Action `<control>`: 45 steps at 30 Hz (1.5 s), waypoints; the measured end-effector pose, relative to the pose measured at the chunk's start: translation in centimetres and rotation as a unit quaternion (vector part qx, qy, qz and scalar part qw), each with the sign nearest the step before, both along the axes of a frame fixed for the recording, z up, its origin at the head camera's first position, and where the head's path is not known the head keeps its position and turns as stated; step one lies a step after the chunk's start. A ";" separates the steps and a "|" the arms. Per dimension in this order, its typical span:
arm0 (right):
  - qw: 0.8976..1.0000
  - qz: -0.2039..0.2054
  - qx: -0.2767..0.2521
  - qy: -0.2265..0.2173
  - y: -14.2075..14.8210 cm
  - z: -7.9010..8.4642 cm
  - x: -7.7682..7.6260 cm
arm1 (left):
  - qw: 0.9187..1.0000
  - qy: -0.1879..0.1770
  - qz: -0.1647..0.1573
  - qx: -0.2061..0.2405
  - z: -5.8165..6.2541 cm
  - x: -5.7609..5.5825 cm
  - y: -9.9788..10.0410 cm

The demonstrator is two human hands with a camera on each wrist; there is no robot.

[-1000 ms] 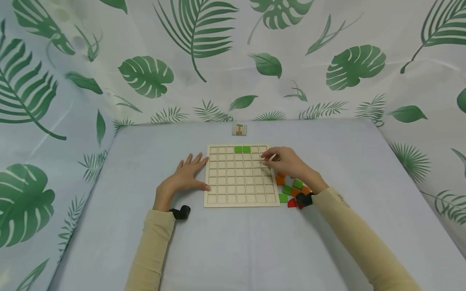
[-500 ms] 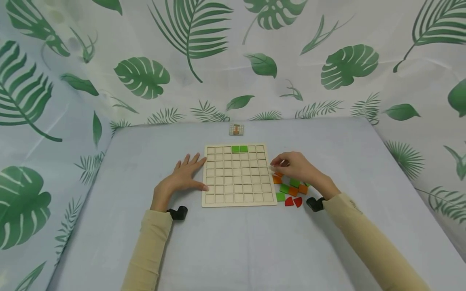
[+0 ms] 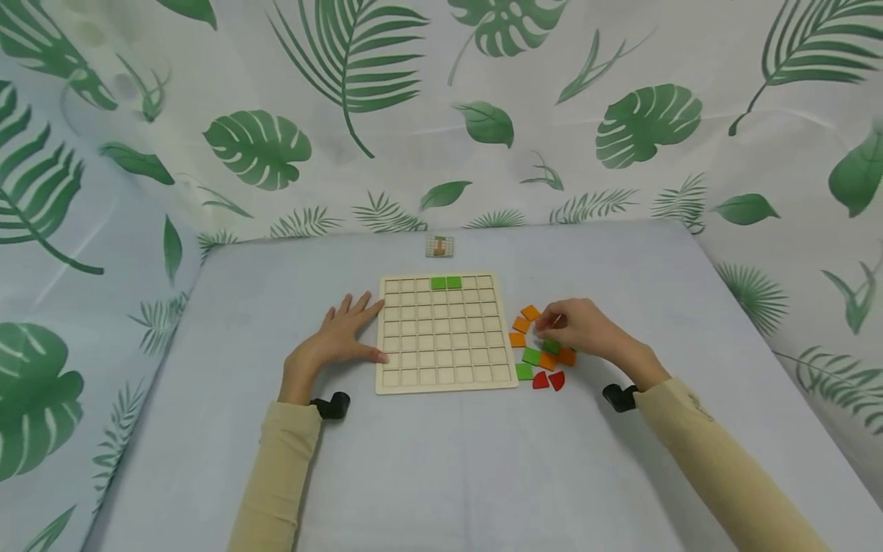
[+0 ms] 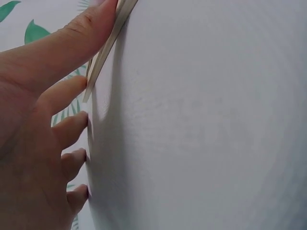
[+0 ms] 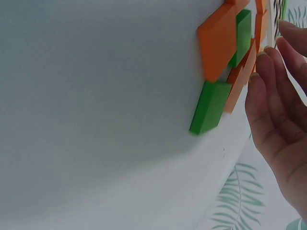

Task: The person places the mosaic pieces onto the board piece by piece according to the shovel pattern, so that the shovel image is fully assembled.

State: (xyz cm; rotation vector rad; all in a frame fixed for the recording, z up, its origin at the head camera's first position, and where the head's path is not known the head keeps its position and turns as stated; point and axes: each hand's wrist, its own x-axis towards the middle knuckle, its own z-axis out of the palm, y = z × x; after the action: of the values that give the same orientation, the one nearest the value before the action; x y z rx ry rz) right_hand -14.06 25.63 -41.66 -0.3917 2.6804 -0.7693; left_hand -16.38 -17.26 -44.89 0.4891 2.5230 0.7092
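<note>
A pale wooden board [image 3: 445, 325] with a grid of square recesses lies on the table. Two green square tiles [image 3: 446, 283] sit side by side in its far row. My left hand [image 3: 336, 338] rests at the board's left edge with fingers spread; its thumb touches the rim near the front corner. Right of the board, my right hand [image 3: 586, 328] hovers low over loose tiles, thumb and fingers a little apart with nothing visible between them. An orange tile [image 5: 218, 42] and a green tile [image 5: 211, 106] lie near those fingers in the right wrist view.
Several orange tiles [image 3: 517, 340] and green tiles [image 3: 531, 356] are scattered along the board's right side. Two red wedge-shaped pieces [image 3: 540, 380] lie in front of them. Behind the board is a small patterned card [image 3: 439, 246], near the leaf-print curtain [image 3: 386, 115].
My right hand has moved right and nearer, from over the board's right edge to the loose tiles. My left hand keeps its place at the board. The head view has shifted slightly.
</note>
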 end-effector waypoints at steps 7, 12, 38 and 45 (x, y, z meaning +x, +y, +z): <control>1.000 -0.001 0.021 -0.016 0.6 0.0 0.4 | 1.000 0.003 0.000 0.002 0.2 0.1 -0.3; 0.999 0.014 0.037 -0.014 0.9 -0.1 0.5 | 1.000 -0.003 -0.001 0.002 0.4 0.1 -0.1; 0.999 0.012 0.016 -0.030 0.4 -0.6 0.0 | 1.000 0.004 -0.002 -0.001 0.1 -0.1 -0.2; 0.999 0.024 -0.015 0.016 0.4 -0.4 0.0 | 1.000 -0.001 0.003 0.001 -0.1 0.0 -0.3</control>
State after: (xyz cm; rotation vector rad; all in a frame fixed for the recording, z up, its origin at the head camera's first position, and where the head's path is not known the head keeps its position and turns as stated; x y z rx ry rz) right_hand -14.10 26.07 -42.07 -0.4793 2.6814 -0.7954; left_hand -16.35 -17.59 -45.03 0.4832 2.5232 0.7148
